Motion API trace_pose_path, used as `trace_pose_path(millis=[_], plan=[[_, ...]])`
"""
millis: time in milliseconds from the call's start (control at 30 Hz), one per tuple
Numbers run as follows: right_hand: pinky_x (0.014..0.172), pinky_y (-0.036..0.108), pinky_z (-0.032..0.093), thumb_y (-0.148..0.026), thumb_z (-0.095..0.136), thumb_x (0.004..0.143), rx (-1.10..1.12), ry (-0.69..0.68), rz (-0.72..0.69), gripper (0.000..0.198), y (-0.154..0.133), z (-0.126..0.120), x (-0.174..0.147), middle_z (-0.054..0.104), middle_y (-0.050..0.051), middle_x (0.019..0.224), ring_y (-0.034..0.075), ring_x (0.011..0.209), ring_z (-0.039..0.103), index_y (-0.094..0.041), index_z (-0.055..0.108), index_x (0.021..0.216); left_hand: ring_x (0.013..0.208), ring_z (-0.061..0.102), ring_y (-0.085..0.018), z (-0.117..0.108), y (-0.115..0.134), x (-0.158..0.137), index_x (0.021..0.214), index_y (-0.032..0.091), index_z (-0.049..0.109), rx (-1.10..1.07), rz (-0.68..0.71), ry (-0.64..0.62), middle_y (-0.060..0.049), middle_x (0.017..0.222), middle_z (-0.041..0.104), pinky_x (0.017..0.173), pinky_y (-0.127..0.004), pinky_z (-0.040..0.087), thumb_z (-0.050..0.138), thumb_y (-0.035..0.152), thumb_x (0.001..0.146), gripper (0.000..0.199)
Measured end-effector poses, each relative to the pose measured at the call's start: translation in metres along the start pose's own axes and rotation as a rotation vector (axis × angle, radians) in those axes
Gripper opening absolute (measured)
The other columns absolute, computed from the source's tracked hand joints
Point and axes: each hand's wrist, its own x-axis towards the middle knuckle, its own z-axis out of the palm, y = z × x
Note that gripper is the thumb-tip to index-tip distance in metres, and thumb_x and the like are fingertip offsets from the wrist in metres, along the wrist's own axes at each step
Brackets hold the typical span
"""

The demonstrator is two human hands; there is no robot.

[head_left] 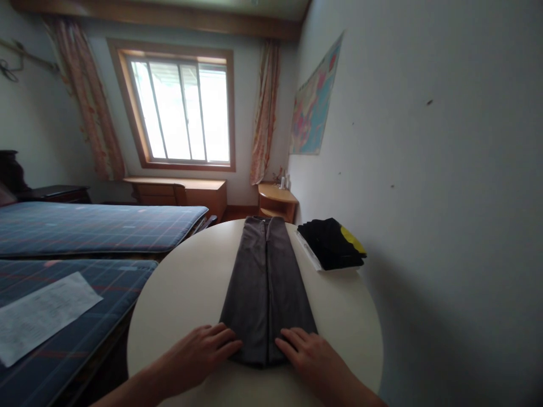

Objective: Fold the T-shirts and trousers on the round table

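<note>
Far L: plaid mattress (pixel 72 226) and, nearer, another w/ a printed sheet (pixel 51 316) on it. Then the round table (pixel 169 299), w/ the L hand (pixel 212 346) palm-down at the near L corner of the dark grey garment (pixel 250 282), prob. trousers. Garment lies mid-table, approx. flat, its 2 long halves side by side. Long axis runs near-far: narrow-looking end, prob. waist, points at the window wall; hem end faces the person. Spreading looks mostly done; no crosswise fold visible yet, and what's left can't be told for sure. R hand (pixel 307 350) rests at the near R corner. Both hands touch cloth, fingers loosely extended; can't tell if either pinches it. Far R: black folded pile (pixel 331 246) w/ a yellow patch, apart from the garment.
</note>
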Motion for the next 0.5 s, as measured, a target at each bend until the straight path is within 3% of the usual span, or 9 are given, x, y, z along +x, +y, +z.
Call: trace_pose_path(millis=[167, 233, 333, 500], plan=[[0.084, 0.028, 0.054, -0.001, 0.047, 0.089, 0.165, -0.051, 0.036, 0.058, 0.013, -0.023, -0.002, 0.069, 0.004, 0.116, 0.017, 0.097, 0.067, -0.029, 0.05, 0.14, 0.105, 0.061, -0.017, -0.005, -0.015, -0.002, 0.134, 0.032, 0.049, -0.207, -0.082, -0.045, -0.001, 0.118, 0.065, 0.093, -0.028, 0.049, 0.043, -0.008, 0.077, 0.07], [0.085, 0.029, 0.053, -0.004, 0.046, 0.092, 0.165, -0.023, 0.002, 0.06, 0.019, -0.023, -0.003, 0.066, 0.004, 0.121, 0.016, 0.096, 0.067, -0.036, 0.047, 0.142, 0.106, 0.06, -0.018, -0.009, -0.016, 0.001, 0.123, 0.031, 0.057, -0.305, -0.104, -0.028, 0.0, 0.116, 0.066, 0.097, -0.031, 0.047, 0.046, -0.006, 0.072, 0.064], [0.089, 0.031, 0.052, -0.015, 0.049, 0.096, 0.123, 0.016, -0.114, 0.046, 0.027, -0.019, -0.006, 0.056, 0.004, 0.14, 0.018, 0.103, 0.065, -0.042, 0.056, 0.132, 0.11, 0.059, -0.018, -0.011, -0.015, 0.005, 0.108, 0.028, 0.062, -0.432, -0.156, 0.031, 0.0, 0.114, 0.068, 0.103, -0.033, 0.043, 0.048, -0.002, 0.07, 0.05], [0.094, 0.036, 0.051, -0.02, 0.053, 0.092, 0.18, -0.043, -0.125, 0.035, 0.027, -0.029, -0.007, 0.053, 0.007, 0.144, 0.022, 0.108, 0.064, -0.029, 0.061, 0.126, 0.107, 0.063, -0.02, -0.003, -0.018, 0.006, 0.11, 0.026, 0.065, -0.527, -0.38, 0.128, -0.003, 0.111, 0.071, 0.098, -0.032, 0.048, 0.047, 0.012, 0.085, 0.034]])
